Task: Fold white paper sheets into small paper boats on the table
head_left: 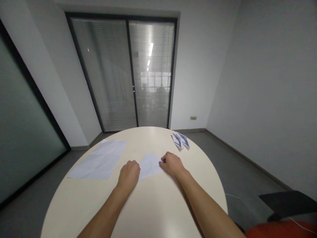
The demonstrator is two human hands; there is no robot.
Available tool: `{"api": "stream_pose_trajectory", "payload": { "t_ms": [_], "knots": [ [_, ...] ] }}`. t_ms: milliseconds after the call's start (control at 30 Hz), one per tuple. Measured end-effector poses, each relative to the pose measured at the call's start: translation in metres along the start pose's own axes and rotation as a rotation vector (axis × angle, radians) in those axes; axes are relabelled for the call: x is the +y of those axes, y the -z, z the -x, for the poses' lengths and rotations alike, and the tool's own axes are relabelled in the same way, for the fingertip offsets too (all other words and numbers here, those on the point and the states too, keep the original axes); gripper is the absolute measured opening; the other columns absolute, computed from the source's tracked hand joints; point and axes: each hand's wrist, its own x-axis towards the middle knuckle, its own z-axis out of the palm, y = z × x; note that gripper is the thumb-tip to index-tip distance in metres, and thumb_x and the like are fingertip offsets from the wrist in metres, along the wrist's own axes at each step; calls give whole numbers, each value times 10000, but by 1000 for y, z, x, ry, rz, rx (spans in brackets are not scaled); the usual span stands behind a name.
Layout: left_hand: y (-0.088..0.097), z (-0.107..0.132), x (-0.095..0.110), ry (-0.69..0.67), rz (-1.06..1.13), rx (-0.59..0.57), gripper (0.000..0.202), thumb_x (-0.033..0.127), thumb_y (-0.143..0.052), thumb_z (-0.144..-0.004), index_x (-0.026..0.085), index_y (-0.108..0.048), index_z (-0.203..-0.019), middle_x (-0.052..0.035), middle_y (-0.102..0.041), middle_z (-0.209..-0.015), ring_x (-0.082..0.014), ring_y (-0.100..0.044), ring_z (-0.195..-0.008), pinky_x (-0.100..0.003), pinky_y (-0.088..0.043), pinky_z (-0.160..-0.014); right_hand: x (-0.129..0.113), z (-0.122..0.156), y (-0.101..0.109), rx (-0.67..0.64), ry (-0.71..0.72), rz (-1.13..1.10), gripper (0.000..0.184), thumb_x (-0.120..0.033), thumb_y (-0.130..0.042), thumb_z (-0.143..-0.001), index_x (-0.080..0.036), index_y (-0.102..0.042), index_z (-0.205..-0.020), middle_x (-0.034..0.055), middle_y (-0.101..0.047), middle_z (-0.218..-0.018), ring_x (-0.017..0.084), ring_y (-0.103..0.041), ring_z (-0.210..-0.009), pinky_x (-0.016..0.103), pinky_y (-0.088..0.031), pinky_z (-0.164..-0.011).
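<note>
A small white sheet of paper [150,166] lies on the round cream table [148,205] between my hands. My left hand [129,173] is closed at the sheet's left edge, its thumb and fingers pinched there. At the right edge my right hand [172,162] has its fingers curled, with thumb and forefinger pinching the paper. Left of my left hand rests a larger white sheet [99,160] with faint creases. Beyond my right hand, near the far right rim, stands a folded paper piece [180,140] with bluish shadows in its folds.
Behind the table is a dark-framed glass partition with blinds [153,109]. A grey wall [267,82] is on the right, with a small wall socket [193,118] low down. A dark chair part [289,203] and something red [279,229] are at the lower right.
</note>
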Motion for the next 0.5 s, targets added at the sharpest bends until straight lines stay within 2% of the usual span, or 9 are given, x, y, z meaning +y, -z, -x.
{"api": "stream_pose_trajectory", "payload": {
  "t_ms": [67,167,267,400,500],
  "knots": [
    [1,2,3,-16,-8,-17,296,217,-464,-975,149,-751,-974,-148,-705,-1057,-278,-612,-1070,-359,-463,-872,-2,2,4,-54,50,-1,287,-479,-678,-836,-206,-763,-861,110,-705,-1028,257,-640,-954,309,-430,-737],
    [4,7,11,-52,-18,-48,316,260,-461,-981,134,-746,-1030,-160,-687,-1141,-294,-579,-1128,-374,-465,-905,-3,5,8,-119,153,3,570,-693,-724,-731,-194,-755,-1004,144,-667,-1111,301,-597,-1025,348,-442,-808],
    [5,12,17,-73,-28,-67,375,308,-455,-983,92,-707,-1158,-186,-648,-1248,-321,-551,-1172,-399,-470,-917,-4,6,5,-131,189,15,771,-760,-740,-665,-166,-702,-1157,179,-619,-1201,339,-552,-1101,401,-430,-901],
    [1,12,16,-88,-9,-49,473,372,-444,-986,84,-617,-1318,-205,-572,-1406,-340,-511,-1256,-428,-433,-995,-3,5,-5,-97,165,6,750,-743,-669,-761,-142,-660,-1209,198,-588,-1240,351,-521,-1152,451,-389,-983],
    [-5,8,10,-130,9,-31,479,399,-453,-984,124,-603,-1347,-185,-555,-1454,-332,-503,-1293,-432,-399,-1041,0,3,-12,-72,144,-5,721,-719,-640,-803,-148,-635,-1244,198,-573,-1274,351,-505,-1179,460,-371,-1005]
  ]
}}
